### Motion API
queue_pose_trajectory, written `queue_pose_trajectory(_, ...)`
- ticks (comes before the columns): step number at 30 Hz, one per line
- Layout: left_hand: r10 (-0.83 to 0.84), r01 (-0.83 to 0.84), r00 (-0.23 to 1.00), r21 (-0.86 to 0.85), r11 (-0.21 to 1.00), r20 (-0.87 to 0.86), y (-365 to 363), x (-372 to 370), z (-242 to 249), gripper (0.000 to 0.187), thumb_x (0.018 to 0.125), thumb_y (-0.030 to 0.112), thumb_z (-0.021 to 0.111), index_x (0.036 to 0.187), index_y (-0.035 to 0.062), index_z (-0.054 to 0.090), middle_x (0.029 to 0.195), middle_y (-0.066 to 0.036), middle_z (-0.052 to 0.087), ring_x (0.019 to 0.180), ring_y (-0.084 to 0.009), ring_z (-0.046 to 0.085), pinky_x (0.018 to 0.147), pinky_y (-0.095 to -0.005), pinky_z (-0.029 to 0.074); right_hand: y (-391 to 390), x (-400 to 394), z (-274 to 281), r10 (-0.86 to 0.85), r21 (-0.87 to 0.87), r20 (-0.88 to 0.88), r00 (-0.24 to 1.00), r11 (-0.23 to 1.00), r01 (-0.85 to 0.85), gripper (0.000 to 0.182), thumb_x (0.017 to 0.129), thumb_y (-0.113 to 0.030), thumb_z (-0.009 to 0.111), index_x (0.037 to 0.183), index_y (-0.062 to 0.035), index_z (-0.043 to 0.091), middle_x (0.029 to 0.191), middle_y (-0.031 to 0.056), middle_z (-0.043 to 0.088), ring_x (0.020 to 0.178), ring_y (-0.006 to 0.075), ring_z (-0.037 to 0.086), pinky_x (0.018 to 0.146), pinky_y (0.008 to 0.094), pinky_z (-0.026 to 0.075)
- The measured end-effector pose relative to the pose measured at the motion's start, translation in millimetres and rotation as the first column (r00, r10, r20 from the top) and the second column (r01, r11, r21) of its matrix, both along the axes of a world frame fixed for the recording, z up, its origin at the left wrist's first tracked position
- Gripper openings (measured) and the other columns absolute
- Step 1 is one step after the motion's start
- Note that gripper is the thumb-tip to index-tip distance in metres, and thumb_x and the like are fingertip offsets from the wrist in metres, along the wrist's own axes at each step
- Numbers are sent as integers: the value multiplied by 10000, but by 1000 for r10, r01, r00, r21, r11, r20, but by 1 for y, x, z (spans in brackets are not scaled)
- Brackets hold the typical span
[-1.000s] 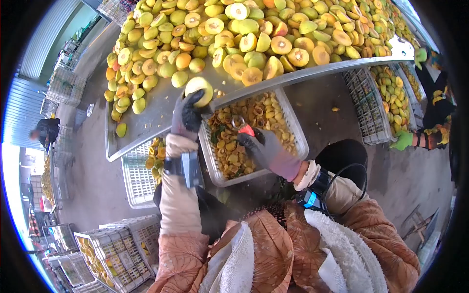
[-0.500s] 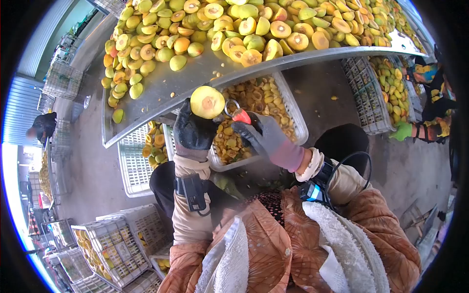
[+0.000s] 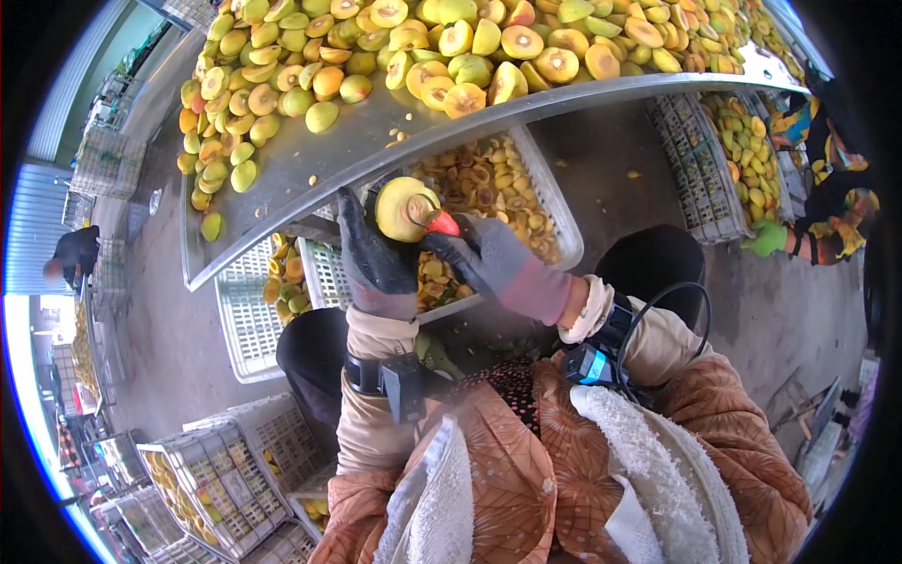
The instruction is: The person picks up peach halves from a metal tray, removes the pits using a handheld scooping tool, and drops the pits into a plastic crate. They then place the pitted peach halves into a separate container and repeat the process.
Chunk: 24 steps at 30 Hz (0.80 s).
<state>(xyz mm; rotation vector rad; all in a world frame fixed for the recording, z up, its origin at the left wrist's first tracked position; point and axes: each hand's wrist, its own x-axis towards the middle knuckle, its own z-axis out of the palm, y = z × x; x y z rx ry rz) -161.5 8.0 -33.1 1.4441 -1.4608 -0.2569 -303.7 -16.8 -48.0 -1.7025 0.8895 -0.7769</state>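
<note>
My left hand (image 3: 374, 258), in a dark-coated glove, grips a peach half (image 3: 393, 205) with its cut face turned toward me and to the right. My right hand (image 3: 507, 268), in a grey and mauve glove, is closed round the red handle of a loop-bladed pitting knife (image 3: 443, 224). The metal loop lies against the middle of the cut face, around the pit area. Below both hands stands a white crate (image 3: 562, 221) of small peach pieces and scraps, partly hidden by my gloves.
A metal table (image 3: 310, 160) heaped with peach halves (image 3: 460, 56) spans the front. White crates (image 3: 246, 315) stand beneath it; others (image 3: 211, 479) are stacked at lower left. At right, a gloved hand (image 3: 766, 237) of another person is beside a full crate (image 3: 700, 179). Someone (image 3: 75, 256) bends at far left.
The loop of the pitting knife has moved from beside the peach half onto its cut face. My left hand has tilted the fruit toward the tool, and the hands have come closer together.
</note>
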Motion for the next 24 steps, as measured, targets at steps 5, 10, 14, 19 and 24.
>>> queue_pose_trajectory(5,-95,138,654,-5,990,-751,-6,-12,-4,322,864,173,566,1114,-12,484,941,-105,600,864,-220,585,876,-332,427,2,3,-6,38,162,73,997,986,-49,335,901,-304,521,1007,9,578,838,203,629,798,297,622,697,371,458)
queue_pose_trajectory(10,-48,14,564,-48,999,-824,-11,-21,-11,396,937,385,436,1108,32,490,947,-86,570,829,-196,570,801,-306,465,5,5,5,21,287,176,984,955,-72,311,909,-261,506,1029,16,582,880,179,645,845,209,620,733,342,463)
queue_pose_trajectory(14,66,69,479,112,991,-875,-5,-21,-9,336,936,297,405,1038,5,537,919,-81,578,839,-178,564,783,-284,467,3,4,6,98,323,119,988,937,-132,301,907,-244,495,1040,11,584,924,189,643,909,228,623,779,335,465)
queue_pose_trajectory(19,-15,84,627,49,995,-779,-7,-22,-17,330,938,280,388,1051,5,531,914,-89,589,837,-190,579,778,-287,475,2,7,-11,117,223,61,991,966,-128,297,901,-249,498,1058,-10,577,934,196,636,937,285,619,792,346,470)
queue_pose_trajectory(24,10,57,335,30,998,-942,-9,-26,-11,345,947,319,400,1080,20,509,924,-68,558,836,-162,539,717,-280,467,3,17,-25,-10,221,226,974,974,-41,295,901,-251,489,1063,-17,567,923,205,631,935,329,609,788,351,471)
